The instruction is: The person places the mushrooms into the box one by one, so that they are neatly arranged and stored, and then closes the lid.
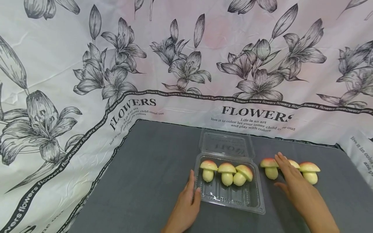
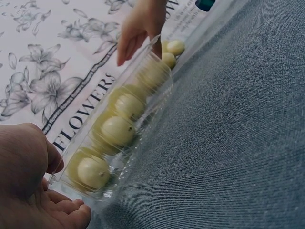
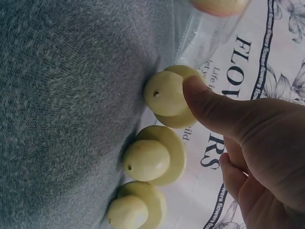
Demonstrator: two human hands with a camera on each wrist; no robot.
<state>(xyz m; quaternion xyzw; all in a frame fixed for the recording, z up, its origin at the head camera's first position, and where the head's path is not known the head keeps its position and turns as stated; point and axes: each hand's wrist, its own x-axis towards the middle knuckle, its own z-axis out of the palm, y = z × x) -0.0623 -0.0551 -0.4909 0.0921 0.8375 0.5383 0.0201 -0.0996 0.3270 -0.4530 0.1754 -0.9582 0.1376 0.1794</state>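
Grey surface (image 1: pixel 151 168), back edge meeting floral curtain (image 1: pixel 186 38). Clear tray (image 1: pixel 240 195) about midway between surface's left and right edges; lid (image 1: pixel 227 145) open toward back edge. Inside, three mushrooms (image 1: pixel 227 170) abreast, rightmost tilted. Left hand (image 1: pixel 185 205) at tray's left rim. Three more mushrooms (image 1: pixel 309 170) in a row between tray and surface's right edge. Right hand (image 1: pixel 300 191) over these, fingers extended, middle one mostly hidden.

place: screened-off work area, room type unclear | shown by: flower-printed cloth (image 1: pixel 186 77) behind grey tabletop (image 1: pixel 151 171)
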